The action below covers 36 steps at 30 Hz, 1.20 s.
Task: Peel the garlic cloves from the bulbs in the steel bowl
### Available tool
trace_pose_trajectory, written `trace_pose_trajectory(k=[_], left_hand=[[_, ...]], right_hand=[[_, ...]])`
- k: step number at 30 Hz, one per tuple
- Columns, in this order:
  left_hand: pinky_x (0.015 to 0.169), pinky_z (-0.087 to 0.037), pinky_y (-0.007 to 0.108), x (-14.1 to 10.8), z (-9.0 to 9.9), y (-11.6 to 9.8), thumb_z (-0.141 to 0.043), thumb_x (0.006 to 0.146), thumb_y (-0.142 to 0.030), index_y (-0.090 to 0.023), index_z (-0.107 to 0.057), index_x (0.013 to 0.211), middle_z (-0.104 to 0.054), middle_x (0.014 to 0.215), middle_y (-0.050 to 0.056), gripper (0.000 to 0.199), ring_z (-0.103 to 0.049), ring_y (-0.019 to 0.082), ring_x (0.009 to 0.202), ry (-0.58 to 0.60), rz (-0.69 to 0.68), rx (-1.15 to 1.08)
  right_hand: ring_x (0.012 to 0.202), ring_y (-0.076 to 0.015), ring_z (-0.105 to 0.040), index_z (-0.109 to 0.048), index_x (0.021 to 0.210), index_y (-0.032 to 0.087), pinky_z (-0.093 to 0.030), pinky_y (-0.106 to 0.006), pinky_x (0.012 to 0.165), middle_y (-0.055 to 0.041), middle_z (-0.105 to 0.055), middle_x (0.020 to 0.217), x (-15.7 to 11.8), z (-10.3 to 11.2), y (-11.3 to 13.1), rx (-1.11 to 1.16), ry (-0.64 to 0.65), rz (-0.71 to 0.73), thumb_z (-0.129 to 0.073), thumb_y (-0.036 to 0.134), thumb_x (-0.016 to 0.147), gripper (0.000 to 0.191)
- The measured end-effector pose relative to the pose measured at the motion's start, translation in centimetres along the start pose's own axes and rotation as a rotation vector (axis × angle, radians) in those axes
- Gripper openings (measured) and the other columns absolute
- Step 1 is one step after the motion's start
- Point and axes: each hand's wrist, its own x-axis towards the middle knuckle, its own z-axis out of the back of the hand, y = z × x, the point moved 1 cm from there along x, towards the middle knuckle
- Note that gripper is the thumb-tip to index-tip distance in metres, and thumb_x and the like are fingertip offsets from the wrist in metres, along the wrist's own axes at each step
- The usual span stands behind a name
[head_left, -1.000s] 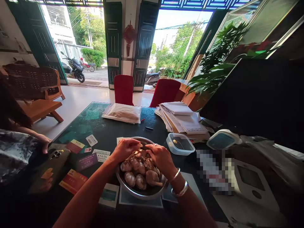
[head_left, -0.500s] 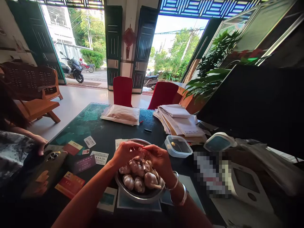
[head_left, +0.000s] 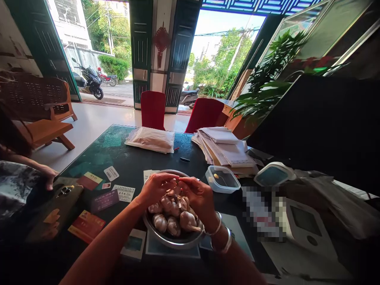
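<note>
A steel bowl [head_left: 173,240] stands on the table in front of me, holding several whole and partly broken garlic bulbs [head_left: 170,215]. Above it, my left hand [head_left: 156,189] and my right hand [head_left: 197,196] meet at the fingertips. Both pinch a small pale piece of garlic [head_left: 175,183], too small to tell whether it is clove or skin. Papery flakes lie on the bulbs just below my fingers. Silver bangles circle my right wrist, and my hands hide the bowl's far side.
Cards lie around the bowl on the dark glass-topped table [head_left: 130,162]. Also there are a plastic tub [head_left: 222,179], stacked papers [head_left: 222,144], a bagged package [head_left: 151,139] and a white device [head_left: 305,221]. Another person's hand [head_left: 49,176] rests beside a phone [head_left: 56,209] at the left.
My fingertips have drawn closer together above the bowl, and the bulbs look about the same. The whole view has shifted slightly with my head.
</note>
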Motion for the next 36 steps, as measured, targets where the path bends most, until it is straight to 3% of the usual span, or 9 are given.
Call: trace_pose_trajectory(k=[7, 19, 26, 31, 36], left_hand=[[0.084, -0.049, 0.029, 0.1, 0.0, -0.45, -0.058, 0.082, -0.021, -0.021, -0.072, 0.106, -0.072, 0.104, 0.007, 0.028, -0.065, 0.022, 0.094, 0.042, -0.068, 0.04], [0.066, -0.044, 0.024, -0.2, 0.07, -0.97, -0.06, 0.078, -0.025, -0.017, -0.076, 0.093, -0.073, 0.076, 0.004, 0.023, -0.062, 0.017, 0.069, 0.087, -0.048, 0.154], [0.054, -0.03, 0.021, -0.15, -0.23, -0.96, -0.057, 0.075, -0.017, -0.012, -0.072, 0.066, -0.057, 0.054, -0.001, 0.018, -0.043, 0.009, 0.054, 0.069, -0.073, 0.263], [0.053, -0.028, 0.02, -0.14, -0.35, -0.77, -0.057, 0.073, -0.013, -0.011, -0.072, 0.067, -0.05, 0.052, -0.003, 0.016, -0.039, 0.007, 0.053, 0.075, -0.063, 0.243], [0.052, -0.029, 0.02, -0.02, -0.36, -0.42, -0.057, 0.073, -0.013, -0.011, -0.074, 0.071, -0.051, 0.051, -0.003, 0.017, -0.041, 0.007, 0.053, 0.057, -0.048, 0.22]], right_hand=[[0.078, -0.0171, -0.065, -0.071, 0.09, 0.024, -0.052, -0.031, 0.075, -0.0024, -0.071, 0.086, 0.06, 0.05, 0.42, -0.143, 0.018, 0.127, -0.058, 0.025, 0.085, 0.014], [0.071, -0.0174, -0.066, -0.071, 0.083, 0.02, -0.052, -0.029, 0.067, -0.0033, -0.071, 0.08, 0.27, 0.19, 0.63, -0.038, 0.096, 0.052, -0.06, 0.025, 0.082, 0.012], [0.067, -0.016, -0.062, -0.066, 0.082, 0.02, -0.048, -0.028, 0.064, -0.0022, -0.068, 0.075, 0.07, -0.11, 0.21, -0.22, 0.091, 0.077, -0.054, 0.025, 0.085, 0.014], [0.07, -0.0157, -0.06, -0.061, 0.083, 0.019, -0.045, -0.028, 0.067, -0.0018, -0.065, 0.076, -0.15, -0.35, 0.12, -0.333, 0.092, 0.177, -0.049, 0.02, 0.087, 0.013], [0.07, -0.0152, -0.058, -0.056, 0.084, 0.02, -0.043, -0.027, 0.066, -0.0007, -0.062, 0.076, -0.17, -0.48, -0.2, -0.384, 0.096, 0.181, -0.046, 0.022, 0.09, 0.012]])
